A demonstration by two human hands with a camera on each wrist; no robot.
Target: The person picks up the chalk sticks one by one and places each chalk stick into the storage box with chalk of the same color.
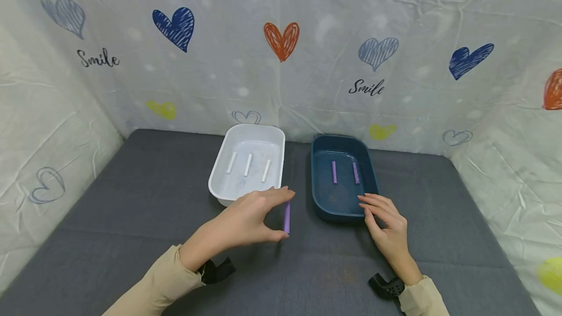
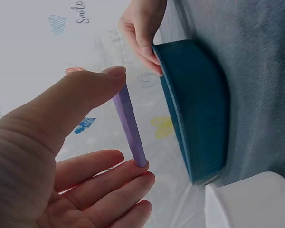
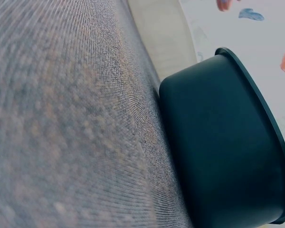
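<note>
My left hand [image 1: 285, 214] pinches a purple stick [image 1: 287, 221] end to end between thumb and forefinger, just above the grey mat between the two trays. In the left wrist view the purple stick [image 2: 129, 126] spans from thumb tip to fingertip. My right hand [image 1: 378, 211] lies with straight fingers on the near rim of the dark blue tray [image 1: 322, 208], holding nothing. Two purple sticks [image 1: 334, 172] lie inside that tray. The white tray [image 1: 219, 191] to its left holds three white sticks [image 1: 248, 164]. The right wrist view shows only the blue tray's wall [image 3: 228, 142].
A grey mat [image 1: 131, 218] covers the table. Cloth walls printed with hearts [image 1: 281, 40] close in the back and both sides. The white tray [image 2: 251, 202] and the blue tray [image 2: 199, 109] stand side by side with a narrow gap between them.
</note>
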